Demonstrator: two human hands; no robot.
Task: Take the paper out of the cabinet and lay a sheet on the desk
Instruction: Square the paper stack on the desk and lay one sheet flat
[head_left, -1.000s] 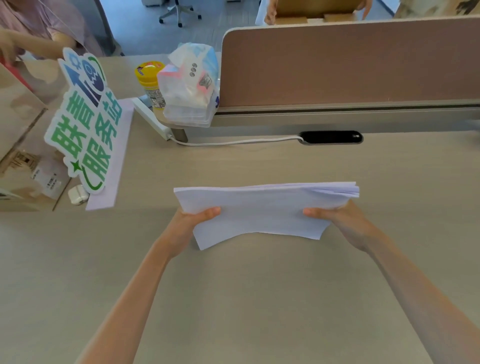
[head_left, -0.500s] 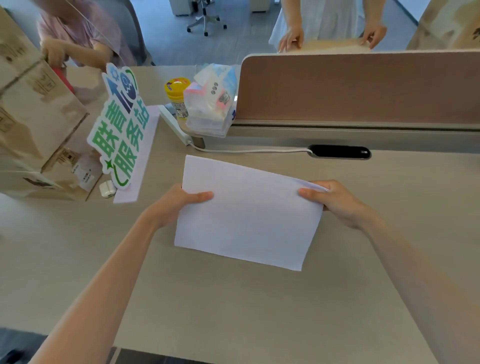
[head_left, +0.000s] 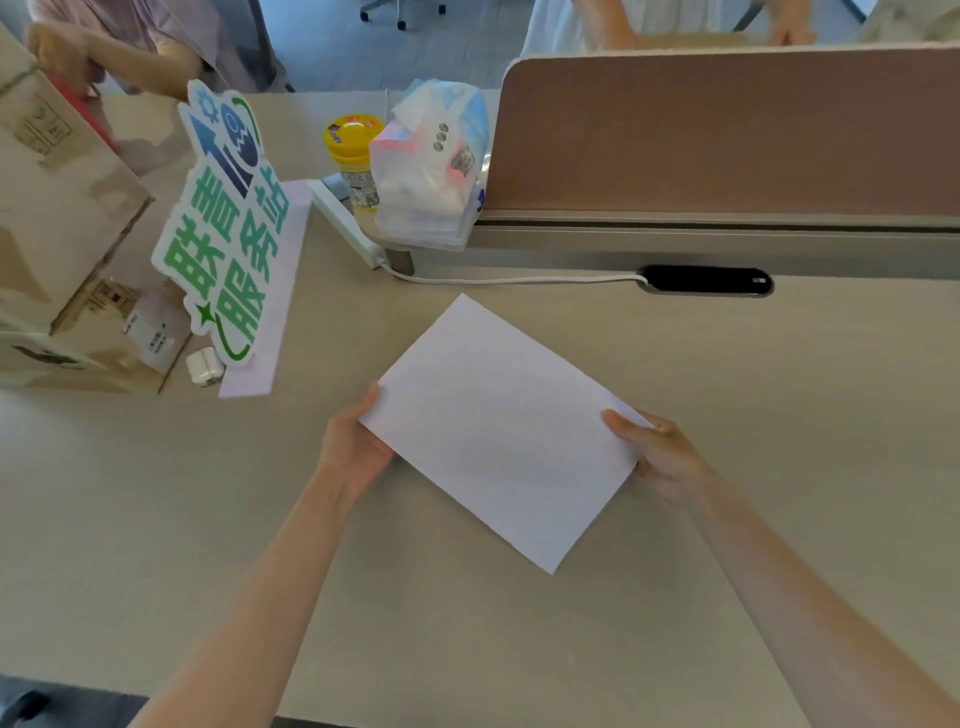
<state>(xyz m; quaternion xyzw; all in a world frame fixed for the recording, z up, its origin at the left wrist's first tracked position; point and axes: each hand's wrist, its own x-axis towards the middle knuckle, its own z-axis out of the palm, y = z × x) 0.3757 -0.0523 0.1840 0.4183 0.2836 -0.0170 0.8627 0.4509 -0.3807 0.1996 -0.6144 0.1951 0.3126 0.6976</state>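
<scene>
**Paper out of the cabinet, sheet not yet down on the counter**

I hold the white paper (head_left: 501, 431) over the middle of the bare counter (head_left: 779, 395), turned at a slant, one corner aimed toward the cable port (head_left: 705, 280) and another back at me. The cabinet is out of view, so the fetching part looks done; what is left, as I judge it, is to lay a sheet flat and let go. Whether I grip one sheet or several I cannot tell. My left hand (head_left: 353, 447) clasps the left edge, its fingers (head_left: 371, 402) curled closed under and against the paper. My right hand (head_left: 662, 452) pinches the right edge, thumb on top, fingers tucked beneath. The green sign (head_left: 223, 228) stands well apart at left.
</scene>
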